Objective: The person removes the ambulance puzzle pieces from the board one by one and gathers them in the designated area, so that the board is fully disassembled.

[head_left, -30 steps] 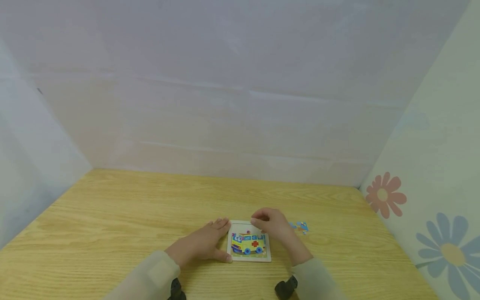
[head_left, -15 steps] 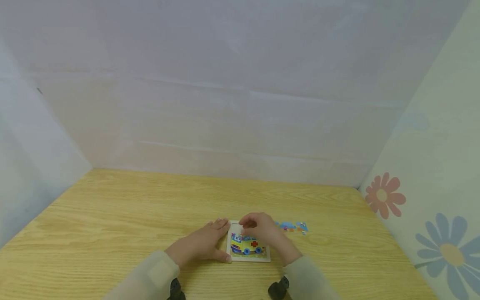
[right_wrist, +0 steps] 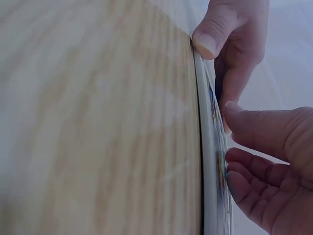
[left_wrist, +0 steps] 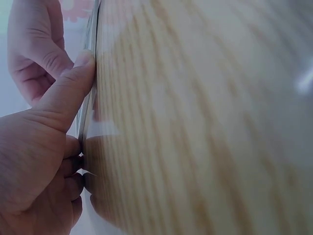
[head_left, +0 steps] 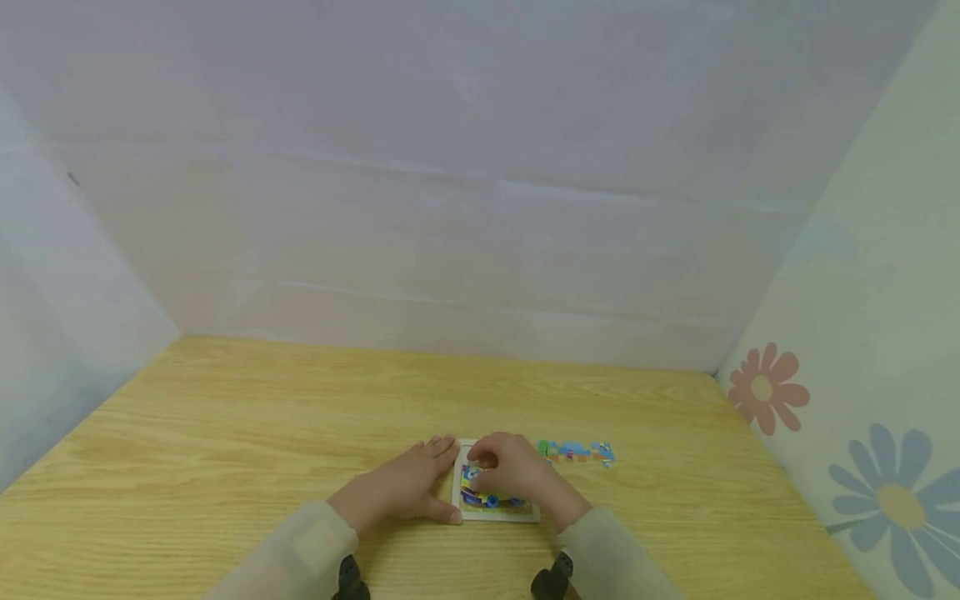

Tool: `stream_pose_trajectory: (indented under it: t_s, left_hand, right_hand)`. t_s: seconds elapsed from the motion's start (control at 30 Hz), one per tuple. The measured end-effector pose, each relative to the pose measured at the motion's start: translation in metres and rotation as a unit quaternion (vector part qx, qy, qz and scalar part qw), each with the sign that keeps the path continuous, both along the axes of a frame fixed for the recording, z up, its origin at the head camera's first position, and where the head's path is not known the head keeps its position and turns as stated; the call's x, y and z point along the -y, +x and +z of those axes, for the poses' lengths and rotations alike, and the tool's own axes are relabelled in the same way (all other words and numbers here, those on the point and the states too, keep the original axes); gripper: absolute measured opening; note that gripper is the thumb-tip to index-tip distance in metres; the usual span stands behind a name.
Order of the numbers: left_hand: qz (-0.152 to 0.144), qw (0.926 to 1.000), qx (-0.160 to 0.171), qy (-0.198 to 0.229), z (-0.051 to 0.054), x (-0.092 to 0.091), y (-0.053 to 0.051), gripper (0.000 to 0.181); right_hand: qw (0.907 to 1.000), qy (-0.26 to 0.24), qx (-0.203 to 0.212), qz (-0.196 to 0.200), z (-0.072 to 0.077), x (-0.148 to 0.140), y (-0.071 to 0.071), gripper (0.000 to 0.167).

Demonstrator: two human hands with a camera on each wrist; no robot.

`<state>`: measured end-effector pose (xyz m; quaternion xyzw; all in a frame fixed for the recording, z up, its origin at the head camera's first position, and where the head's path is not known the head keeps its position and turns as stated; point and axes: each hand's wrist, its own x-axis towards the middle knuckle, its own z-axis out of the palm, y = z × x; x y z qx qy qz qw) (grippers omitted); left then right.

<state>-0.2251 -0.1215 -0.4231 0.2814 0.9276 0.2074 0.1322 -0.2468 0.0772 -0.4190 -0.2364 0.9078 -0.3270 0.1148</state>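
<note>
A small square jigsaw puzzle in a pale frame [head_left: 497,516] lies on the wooden table, with a yellow vehicle picture partly covered by my right hand. My left hand [head_left: 405,483] rests at the frame's left side. Its thumb touches the near left corner, and its fingers lie along the far left corner. Over the picture is my right hand [head_left: 513,468]. Seen from the right wrist, its thumb [right_wrist: 259,127] stands apart from the loosely bent fingers [right_wrist: 252,178], whose tips are at the puzzle's face. No piece shows between them.
Several loose blue and orange puzzle pieces [head_left: 573,452] lie in a row to the right of the frame, behind my right wrist. A pale wall [head_left: 450,250] rises at the table's back, and a flower-printed wall [head_left: 862,333] stands on the right.
My right hand has moved left and toward me, from the frame's top right to over the picture, uncovering more loose pieces on the right. My left hand has stayed at the frame.
</note>
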Motion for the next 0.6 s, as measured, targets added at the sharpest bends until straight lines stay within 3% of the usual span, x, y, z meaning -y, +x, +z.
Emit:
stream_pose_trajectory:
  t_s: [0.2,0.6]
  left_hand:
    - [0.001,1.0,0.004,-0.005,-0.001,0.0,0.0,0.098]
    - [-0.003,1.0,-0.002,-0.008,-0.003,0.0,-0.001,0.1]
  right_hand:
    - [0.9995,0.015,-0.016,0.02,-0.003,0.004,-0.001,0.026]
    - [0.9973,0.073,-0.003,0.008,0.003,0.013,-0.002,0.026]
